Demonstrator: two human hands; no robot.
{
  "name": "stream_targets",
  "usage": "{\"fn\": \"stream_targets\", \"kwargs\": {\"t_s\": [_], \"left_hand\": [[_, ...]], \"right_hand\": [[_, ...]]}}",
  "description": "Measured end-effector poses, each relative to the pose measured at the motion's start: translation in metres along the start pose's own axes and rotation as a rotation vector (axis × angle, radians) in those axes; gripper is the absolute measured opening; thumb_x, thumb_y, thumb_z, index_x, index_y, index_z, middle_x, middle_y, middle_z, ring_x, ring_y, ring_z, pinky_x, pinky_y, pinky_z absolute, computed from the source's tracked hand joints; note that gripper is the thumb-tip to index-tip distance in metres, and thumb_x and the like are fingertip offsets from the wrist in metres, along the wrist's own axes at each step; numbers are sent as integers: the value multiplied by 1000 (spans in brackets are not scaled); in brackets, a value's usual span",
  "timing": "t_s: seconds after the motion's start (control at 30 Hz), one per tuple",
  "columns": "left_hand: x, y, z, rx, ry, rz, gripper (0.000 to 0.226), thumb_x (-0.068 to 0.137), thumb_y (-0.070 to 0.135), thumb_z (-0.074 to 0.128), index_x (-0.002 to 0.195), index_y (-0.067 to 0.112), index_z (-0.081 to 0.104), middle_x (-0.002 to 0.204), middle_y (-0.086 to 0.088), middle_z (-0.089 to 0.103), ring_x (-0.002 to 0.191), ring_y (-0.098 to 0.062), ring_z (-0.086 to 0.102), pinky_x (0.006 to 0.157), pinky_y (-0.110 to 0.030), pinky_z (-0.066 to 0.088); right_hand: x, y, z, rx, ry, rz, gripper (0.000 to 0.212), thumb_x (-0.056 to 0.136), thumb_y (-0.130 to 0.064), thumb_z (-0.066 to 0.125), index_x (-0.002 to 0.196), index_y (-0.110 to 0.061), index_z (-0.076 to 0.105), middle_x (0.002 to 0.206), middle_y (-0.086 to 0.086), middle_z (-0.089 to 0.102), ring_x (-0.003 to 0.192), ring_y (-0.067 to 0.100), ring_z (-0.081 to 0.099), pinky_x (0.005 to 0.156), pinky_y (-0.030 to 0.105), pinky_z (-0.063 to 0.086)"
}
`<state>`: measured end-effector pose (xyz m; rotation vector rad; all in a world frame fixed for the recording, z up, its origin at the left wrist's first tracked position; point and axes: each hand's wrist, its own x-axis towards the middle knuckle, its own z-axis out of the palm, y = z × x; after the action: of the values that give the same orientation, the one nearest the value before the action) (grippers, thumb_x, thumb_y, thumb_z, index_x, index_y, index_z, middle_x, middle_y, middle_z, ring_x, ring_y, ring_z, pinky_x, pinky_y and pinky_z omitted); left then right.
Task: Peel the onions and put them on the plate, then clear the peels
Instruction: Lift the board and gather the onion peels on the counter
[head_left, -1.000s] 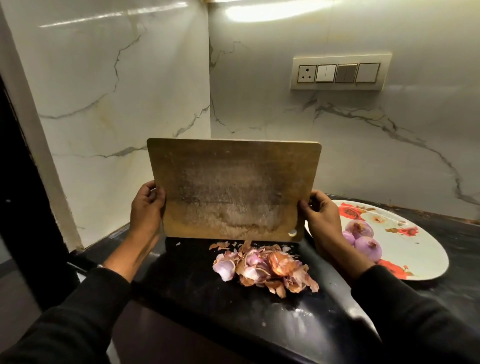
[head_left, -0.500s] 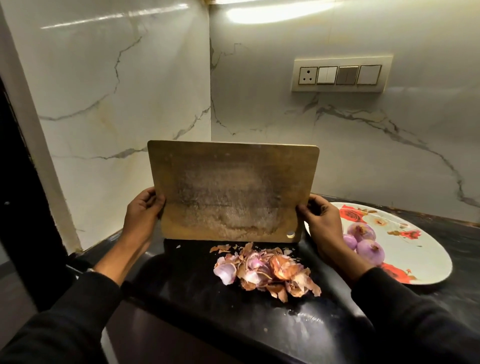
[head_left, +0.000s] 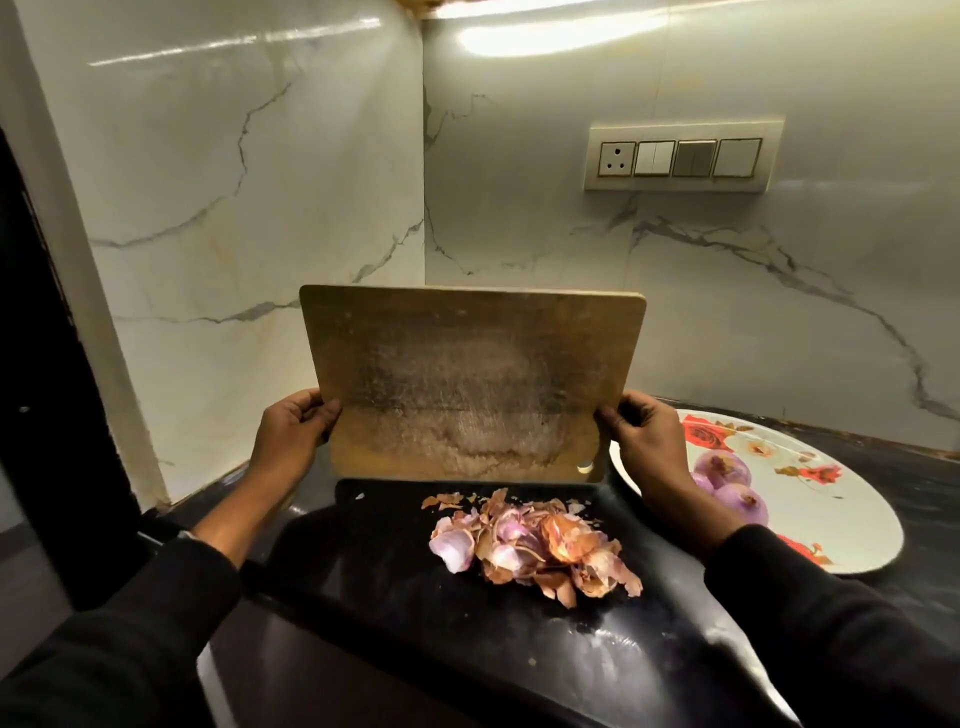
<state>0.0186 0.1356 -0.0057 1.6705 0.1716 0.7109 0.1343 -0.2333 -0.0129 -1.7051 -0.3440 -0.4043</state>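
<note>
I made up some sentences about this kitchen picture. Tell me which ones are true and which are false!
1. Both hands hold the wooden board up on its edge. True: the left hand grips its left side and the right hand its right side.
2. The onion peels are still on the board. False: they lie in a pile on the black counter, in front of the board.
3. Peeled onions sit on the flowery plate. True.
4. The plate is to the left of the board. False: it is to the right, behind the right hand.
5. A knife lies next to the peels. False: no knife shows anywhere.
</note>
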Motion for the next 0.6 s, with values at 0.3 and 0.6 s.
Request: {"fn": "stream_targets", "kwargs": {"t_s": [0.3,0.6], "left_hand": [[2,2,-1,-17,-7,-8,15,101,15,55,108,18,69,100,-5,74,84,-9,71,78,-25,56],[1,6,2,-21,21,28,16,102,11,53,111,13,66,95,1,72,75,1,70,67,-13,56]], "right_hand": [[2,7,2,41,16,16,17,97,-11,65,111,-14,74,102,-3,77,99,20,72,88,40,59],[5,5,3,88,15,12,20,98,-14,64,115,-12,74,106,0,77,101,20,72,91,41,60]]}}
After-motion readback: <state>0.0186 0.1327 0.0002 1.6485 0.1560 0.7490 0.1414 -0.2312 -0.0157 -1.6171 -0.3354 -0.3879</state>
